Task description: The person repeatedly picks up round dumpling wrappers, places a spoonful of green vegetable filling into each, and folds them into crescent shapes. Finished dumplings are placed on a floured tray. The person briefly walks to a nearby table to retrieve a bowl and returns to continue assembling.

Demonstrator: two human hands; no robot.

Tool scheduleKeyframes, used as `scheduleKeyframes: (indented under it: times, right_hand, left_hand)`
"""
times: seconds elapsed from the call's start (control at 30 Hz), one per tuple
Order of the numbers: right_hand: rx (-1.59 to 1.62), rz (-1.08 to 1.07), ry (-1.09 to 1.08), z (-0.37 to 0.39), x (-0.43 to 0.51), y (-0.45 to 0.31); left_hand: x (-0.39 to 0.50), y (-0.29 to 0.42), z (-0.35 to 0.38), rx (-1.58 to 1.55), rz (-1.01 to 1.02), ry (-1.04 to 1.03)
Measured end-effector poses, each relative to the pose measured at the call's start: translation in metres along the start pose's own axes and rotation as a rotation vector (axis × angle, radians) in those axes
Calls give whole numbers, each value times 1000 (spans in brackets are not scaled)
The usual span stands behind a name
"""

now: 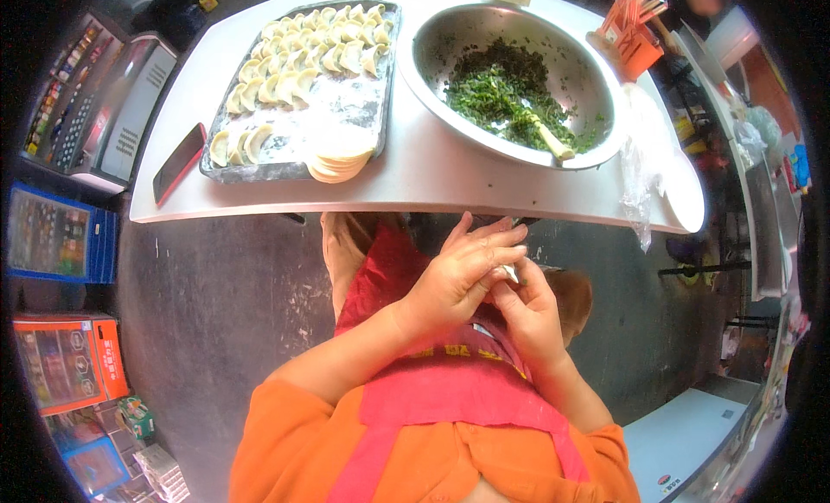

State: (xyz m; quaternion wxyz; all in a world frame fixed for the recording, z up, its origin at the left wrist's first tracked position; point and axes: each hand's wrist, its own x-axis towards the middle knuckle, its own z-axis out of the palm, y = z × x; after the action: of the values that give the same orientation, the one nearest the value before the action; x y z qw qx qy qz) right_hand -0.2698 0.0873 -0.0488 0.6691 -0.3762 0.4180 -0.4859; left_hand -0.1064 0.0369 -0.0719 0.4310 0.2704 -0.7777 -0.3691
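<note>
Just past the table's front edge, above my lap, my left hand (pixel 457 273) and my right hand (pixel 532 311) come together. A small piece of white dough (pixel 511 273) shows between their fingertips, most of it hidden by the fingers. Rows of folded dumplings (pixel 324 42) lie on a floured dark tray (pixel 305 136), with a few more near its front left. A stack of round dough wrappers (pixel 340 162) overhangs the tray's front edge. To the right, a wide steel bowl (pixel 428 91) holds chopped green filling (pixel 489 94), with a wooden-handled utensil (pixel 548 136) leaning in it.
A phone (pixel 180 162) in a red case lies left of the tray on the white table (pixel 441 191). An orange holder of chopsticks (pixel 639 52) stands at the back right. Clear plastic bags (pixel 639 159) hang over the front right edge. Display coolers (pixel 55 234) line the left side.
</note>
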Motion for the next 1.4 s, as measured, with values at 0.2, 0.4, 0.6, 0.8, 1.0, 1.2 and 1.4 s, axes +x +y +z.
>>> scheduleKeyframes:
  times: [0.2,0.4,0.6,0.8,1.0,1.2,1.4]
  right_hand:
    - [162,55,3,1,-2,-6]
    - [156,41,-15,0,2,-6]
    - [435,48,0,5,4,10]
    - [502,56,7,4,5,10]
    - [532,17,31,4,6,18]
    - [359,50,74,-2,3,12]
    - [403,30,29,-5,3,31]
  left_hand:
    - [-3,5,10,46,-3,97]
    - [0,3,10,97,16,149]
    - [-3,-10,19,56,53,197]
    - [-2,-5,25,30,11,279]
    - [-4,-9,24,87,-12,260]
    - [7,2,18,13,-32,155]
    - [7,0,21,13,28,185]
